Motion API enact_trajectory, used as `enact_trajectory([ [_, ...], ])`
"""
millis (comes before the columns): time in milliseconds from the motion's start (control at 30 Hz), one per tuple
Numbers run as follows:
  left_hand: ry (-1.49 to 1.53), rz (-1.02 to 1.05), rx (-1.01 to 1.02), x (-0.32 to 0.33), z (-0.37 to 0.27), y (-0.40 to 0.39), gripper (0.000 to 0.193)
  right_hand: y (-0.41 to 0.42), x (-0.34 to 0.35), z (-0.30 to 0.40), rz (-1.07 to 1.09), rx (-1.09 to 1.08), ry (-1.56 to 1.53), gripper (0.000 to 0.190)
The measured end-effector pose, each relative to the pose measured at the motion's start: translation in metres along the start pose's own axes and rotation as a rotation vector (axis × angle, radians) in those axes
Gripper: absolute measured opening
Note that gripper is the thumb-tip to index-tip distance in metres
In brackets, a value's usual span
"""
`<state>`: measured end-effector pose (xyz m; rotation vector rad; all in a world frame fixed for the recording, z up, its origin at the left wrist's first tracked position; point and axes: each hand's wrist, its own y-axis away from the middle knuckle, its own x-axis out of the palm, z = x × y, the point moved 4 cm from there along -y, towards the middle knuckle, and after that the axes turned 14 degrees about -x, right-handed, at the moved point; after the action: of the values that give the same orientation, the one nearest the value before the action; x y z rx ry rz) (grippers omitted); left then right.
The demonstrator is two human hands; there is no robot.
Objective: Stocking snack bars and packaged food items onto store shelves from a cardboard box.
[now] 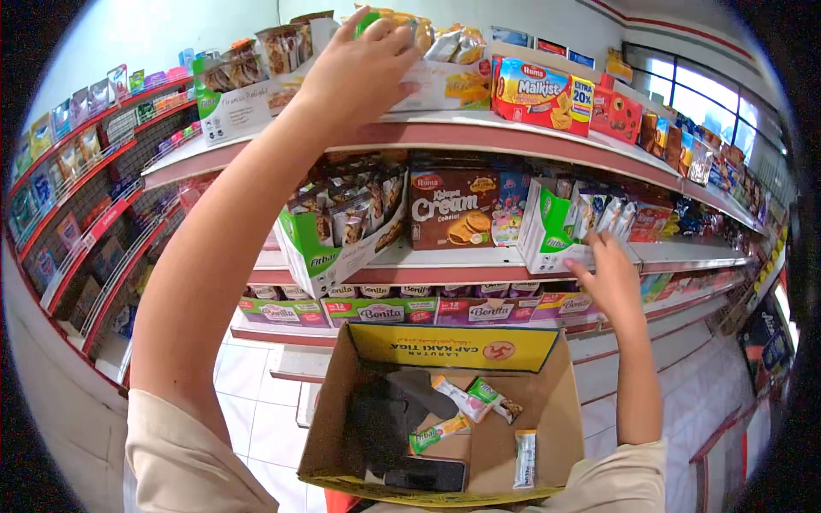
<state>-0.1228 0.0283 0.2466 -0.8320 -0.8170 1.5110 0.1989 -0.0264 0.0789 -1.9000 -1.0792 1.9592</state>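
My left hand [365,70] reaches up to the top shelf, over an open display box [442,83] of wrapped snack bars. Its fingertips are among the yellow and green wrappers, and whether they grip one is hidden. Lower down, my right hand [606,276] is at the front corner of a white and green Fitbar box [545,224], thumb and fingers apart. Before my body is an open cardboard carton [564,410]. Inside lie a green and orange Fitbar bar [439,434], several other bars, a dark phone [426,474] and a black item [417,392].
Another Fitbar box [343,256] juts over the middle shelf's [462,256] edge. Beside it stands a brown biscuit carton [452,211]. Roma Malkist packs [539,96] occupy the top shelf. Bonita boxes [381,311] line a lower shelf. Red-edged racks [96,234] curve along the left.
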Motion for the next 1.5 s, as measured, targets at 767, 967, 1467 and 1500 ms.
enact_trajectory([
  [767, 0.182, 0.159, -0.086, 0.009, 0.101, 0.057, 0.019, 0.045, -0.130, 0.062, -0.412, -0.067, -0.111, 0.033],
  [967, 0.246, 0.153, -0.105, 0.006, 0.121, 0.070, 0.019, 0.016, -0.167, 0.047, -0.455, -0.222, -0.030, 0.044],
  [1467, 0.274, 0.229, -0.127, -0.008, 0.160, 0.087, 0.021, -0.130, -0.147, 0.161, -0.607, -0.776, -0.172, 0.042],
  [1500, 0.269, 0.248, -0.127, -0.006, 0.162, 0.088, 0.021, -0.134, -0.141, 0.163, -0.608, -0.777, -0.171, 0.042],
])
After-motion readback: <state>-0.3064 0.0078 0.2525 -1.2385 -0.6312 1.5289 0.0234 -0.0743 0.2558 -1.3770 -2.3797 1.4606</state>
